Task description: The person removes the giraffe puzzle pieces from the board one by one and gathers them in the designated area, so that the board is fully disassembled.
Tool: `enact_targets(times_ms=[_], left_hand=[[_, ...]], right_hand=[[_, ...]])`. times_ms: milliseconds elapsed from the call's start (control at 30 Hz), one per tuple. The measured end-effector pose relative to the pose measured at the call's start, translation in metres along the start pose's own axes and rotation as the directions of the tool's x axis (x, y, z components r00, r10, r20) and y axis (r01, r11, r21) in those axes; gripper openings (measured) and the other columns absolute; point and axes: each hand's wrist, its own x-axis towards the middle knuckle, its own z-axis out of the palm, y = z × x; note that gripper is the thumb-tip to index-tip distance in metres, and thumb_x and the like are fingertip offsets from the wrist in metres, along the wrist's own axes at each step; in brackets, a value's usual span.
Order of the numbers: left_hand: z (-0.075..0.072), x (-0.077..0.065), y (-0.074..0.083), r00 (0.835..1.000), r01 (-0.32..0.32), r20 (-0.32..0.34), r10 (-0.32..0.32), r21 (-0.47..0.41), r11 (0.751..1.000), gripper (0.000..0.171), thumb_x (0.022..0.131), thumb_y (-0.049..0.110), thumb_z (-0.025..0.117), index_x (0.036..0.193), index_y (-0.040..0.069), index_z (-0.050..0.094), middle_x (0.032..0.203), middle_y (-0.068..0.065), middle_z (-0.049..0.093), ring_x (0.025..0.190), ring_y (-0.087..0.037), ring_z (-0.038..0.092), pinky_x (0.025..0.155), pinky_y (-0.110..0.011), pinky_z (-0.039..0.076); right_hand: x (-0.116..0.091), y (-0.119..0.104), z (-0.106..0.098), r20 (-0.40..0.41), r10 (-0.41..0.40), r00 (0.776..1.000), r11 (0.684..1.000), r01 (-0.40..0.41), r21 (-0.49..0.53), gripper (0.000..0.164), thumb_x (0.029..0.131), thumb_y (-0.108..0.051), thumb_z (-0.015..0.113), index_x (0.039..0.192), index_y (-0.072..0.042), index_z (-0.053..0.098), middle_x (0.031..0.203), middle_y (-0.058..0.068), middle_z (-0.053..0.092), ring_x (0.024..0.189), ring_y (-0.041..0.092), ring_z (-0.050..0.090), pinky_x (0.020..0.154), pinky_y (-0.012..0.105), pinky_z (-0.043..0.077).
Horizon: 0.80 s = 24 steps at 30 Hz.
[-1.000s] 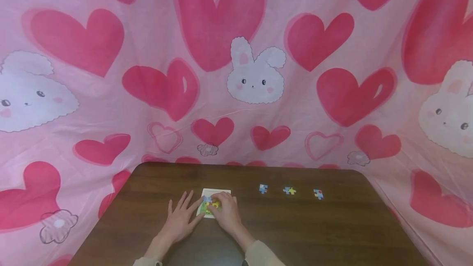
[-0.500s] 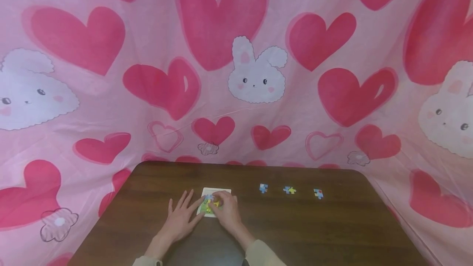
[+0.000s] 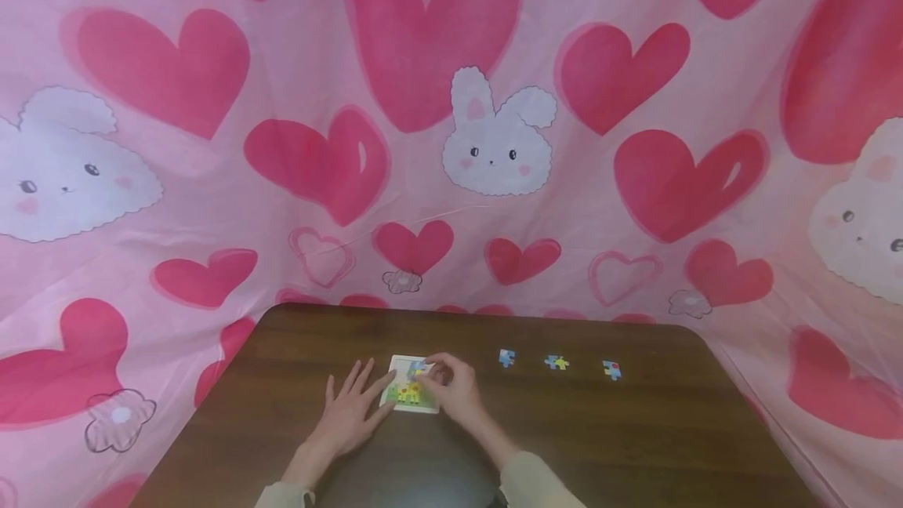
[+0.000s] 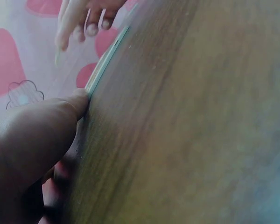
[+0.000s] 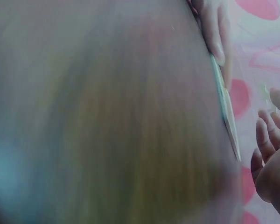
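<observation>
My right hand [image 3: 458, 392] pinches a blue-and-yellow jigsaw piece [image 3: 417, 370] between thumb and index finger. In the left wrist view the pinched piece shows as a thin sliver, held clear of the small white-rimmed puzzle board [image 3: 400, 364]. Yellow and green picture parts fill the board's near side; pale bare backing shows at its far left. The left hand [image 3: 344, 416] lies with fingers spread, thumb and index fingertip touching the board's left side. In the left wrist view its thumb [image 4: 77, 102] meets the board's edge [image 4: 107, 58]. The right fingers partly hide the board's right side.
Three loose jigsaw pieces lie in a row to the right on the dark wooden table [image 3: 621, 429]: a left one [image 3: 506, 358], a middle one [image 3: 556, 363] and a right one [image 3: 611, 370]. A pink heart-and-rabbit cloth [image 3: 494, 218] hangs behind the table.
My right hand has lifted off the board and shifted slightly right, now with a piece in its pinch. The left hand keeps its place at the board. The head view has turned slightly left.
</observation>
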Motion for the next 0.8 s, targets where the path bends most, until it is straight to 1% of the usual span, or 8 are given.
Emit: enact_targets(times_ms=[100,200,300,433,600,700,800], left_hand=[[-0.001,0.001,0.000,1.000,0.000,0.004,0.000,0.001,1.000,0.061,0.107,0.057,0.063,0.160,0.028,0.058,0.178,-0.022,0.037,0.167,-0.051,0.028,0.125,-0.090,0.006],[-0.003,0.002,0.001,1.000,-0.003,0.010,0.003,0.008,1.000,0.061,0.106,0.056,0.064,0.160,0.029,0.058,0.178,-0.021,0.038,0.167,-0.051,0.029,0.125,-0.090,0.008],[-0.005,0.002,0.002,1.000,-0.001,0.020,0.001,0.013,1.000,0.062,0.105,0.056,0.067,0.161,0.028,0.058,0.177,-0.021,0.039,0.166,-0.051,0.030,0.124,-0.091,0.010],[-0.010,0.001,0.003,1.000,0.003,0.027,-0.003,0.010,1.000,0.063,0.104,0.054,0.071,0.160,0.027,0.059,0.175,-0.019,0.044,0.165,-0.051,0.033,0.123,-0.092,0.012],[-0.011,0.001,0.004,0.999,-0.007,0.039,0.006,0.024,1.000,0.067,0.103,0.053,0.071,0.161,0.023,0.058,0.173,-0.014,0.048,0.164,-0.052,0.035,0.122,-0.092,0.015],[-0.013,0.001,0.006,0.999,-0.018,0.034,0.017,0.025,1.000,0.068,0.103,0.052,0.073,0.160,0.019,0.059,0.172,-0.013,0.051,0.162,-0.051,0.038,0.122,-0.091,0.019],[-0.014,0.000,0.008,0.999,-0.029,0.026,0.028,0.027,0.999,0.068,0.102,0.051,0.075,0.158,0.016,0.060,0.170,-0.014,0.053,0.161,-0.050,0.041,0.122,-0.090,0.022]], right_hand=[[-0.002,0.000,-0.019,0.027,-0.009,1.000,1.000,0.009,-0.011,0.024,0.094,-0.015,0.088,0.113,-0.003,0.078,0.087,0.009,0.074,0.072,0.002,0.058,0.065,0.016,0.049],[-0.007,0.001,-0.039,0.047,0.011,0.999,1.000,-0.010,-0.022,0.024,0.094,-0.018,0.088,0.112,-0.004,0.079,0.089,0.009,0.075,0.074,0.004,0.059,0.066,0.017,0.049],[-0.014,0.002,-0.058,0.050,0.035,0.998,0.999,-0.034,-0.025,0.023,0.093,-0.017,0.089,0.110,-0.005,0.079,0.090,0.010,0.076,0.076,0.005,0.060,0.068,0.019,0.051],[-0.024,0.006,-0.081,0.050,0.038,0.998,0.999,-0.037,-0.020,0.021,0.092,-0.013,0.090,0.108,-0.005,0.079,0.090,0.011,0.076,0.076,0.004,0.060,0.069,0.019,0.052],[-0.035,0.018,-0.107,0.040,0.011,0.999,0.998,-0.008,-0.065,0.020,0.091,-0.012,0.090,0.106,-0.006,0.079,0.088,0.010,0.076,0.074,0.002,0.059,0.068,0.019,0.051],[-0.040,0.024,-0.121,0.037,-0.005,0.999,0.996,0.008,-0.094,0.020,0.091,-0.013,0.090,0.105,-0.006,0.079,0.087,0.009,0.075,0.074,0.002,0.059,0.067,0.020,0.052],[-0.042,0.029,-0.133,0.046,0.002,0.999,0.991,0.005,-0.135,0.019,0.092,-0.015,0.090,0.105,-0.007,0.079,0.086,0.007,0.075,0.074,0.002,0.060,0.068,0.021,0.053]])
